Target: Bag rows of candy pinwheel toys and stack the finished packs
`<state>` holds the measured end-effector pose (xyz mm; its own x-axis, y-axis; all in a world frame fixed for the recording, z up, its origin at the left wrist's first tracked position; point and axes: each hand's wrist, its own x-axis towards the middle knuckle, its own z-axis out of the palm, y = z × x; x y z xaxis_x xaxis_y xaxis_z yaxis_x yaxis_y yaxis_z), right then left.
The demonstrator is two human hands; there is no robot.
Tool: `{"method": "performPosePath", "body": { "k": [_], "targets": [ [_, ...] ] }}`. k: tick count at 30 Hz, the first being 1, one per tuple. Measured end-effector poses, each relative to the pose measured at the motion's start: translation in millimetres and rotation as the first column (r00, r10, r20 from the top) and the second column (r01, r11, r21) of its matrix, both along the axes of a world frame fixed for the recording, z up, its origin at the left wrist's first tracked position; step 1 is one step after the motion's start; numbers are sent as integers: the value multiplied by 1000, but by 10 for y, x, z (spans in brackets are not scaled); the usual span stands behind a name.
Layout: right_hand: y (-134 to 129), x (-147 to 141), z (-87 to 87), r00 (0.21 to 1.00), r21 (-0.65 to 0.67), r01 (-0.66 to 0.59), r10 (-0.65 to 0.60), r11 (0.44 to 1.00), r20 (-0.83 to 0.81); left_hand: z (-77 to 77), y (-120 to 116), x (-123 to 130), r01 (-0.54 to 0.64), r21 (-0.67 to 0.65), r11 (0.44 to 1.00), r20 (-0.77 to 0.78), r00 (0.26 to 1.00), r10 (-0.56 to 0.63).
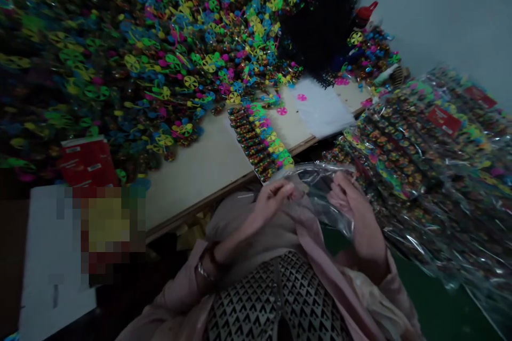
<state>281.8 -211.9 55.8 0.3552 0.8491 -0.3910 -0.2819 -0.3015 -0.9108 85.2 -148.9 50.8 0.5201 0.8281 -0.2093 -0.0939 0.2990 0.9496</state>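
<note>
Between my two hands, just past the table's front edge, stretches a clear plastic bag (320,192). My left hand (276,194) is closed, pinching one side of it. On the other side my right hand (344,192) has its fingers curled round the film. Close beyond my left hand lies a row of candy-filled tubes (254,141) with bright fan-shaped tops, side by side at the table edge. Whether anything is inside the bag cannot be made out.
A huge heap of loose fan-topped tubes (160,58) covers the table's back and left. White plastic sheets (322,106) lie on the table (208,154). Filled clear bags (416,144) pile up at right. Red printed cards (88,162) sit left, near a white box (44,266). Black netting (316,26) stands behind.
</note>
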Motion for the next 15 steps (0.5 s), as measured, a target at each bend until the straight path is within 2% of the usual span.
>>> {"method": "performPosePath", "body": {
  "k": [4, 7, 9, 11, 13, 15],
  "targets": [
    [234, 64, -287, 989, -18, -145, 144, 989, -26, -162, 223, 13, -88, 7, 996, 80, 993, 87],
    [230, 43, -487, 975, -32, -218, 219, 975, 46, -219, 170, -45, -14, -40, 999, 90, 996, 17],
    [205, 16, -620, 965, -42, -249, 251, 968, 74, -274, 45, -158, 74, -56, 996, 5, 997, -74],
    [218, -31, -758, 960, -48, -238, 242, 970, 140, -360, -109, -307, 147, -7, 989, -128, 981, -146],
    [285, -106, -899, 943, -59, -196, 205, 979, 263, -469, -243, -449, 234, 133, 963, -299, 936, -186],
    [394, -204, -1030, 918, -61, -175, 185, 983, 350, -580, -321, -555, 350, 295, 889, -496, 852, -170]
  ]
}}
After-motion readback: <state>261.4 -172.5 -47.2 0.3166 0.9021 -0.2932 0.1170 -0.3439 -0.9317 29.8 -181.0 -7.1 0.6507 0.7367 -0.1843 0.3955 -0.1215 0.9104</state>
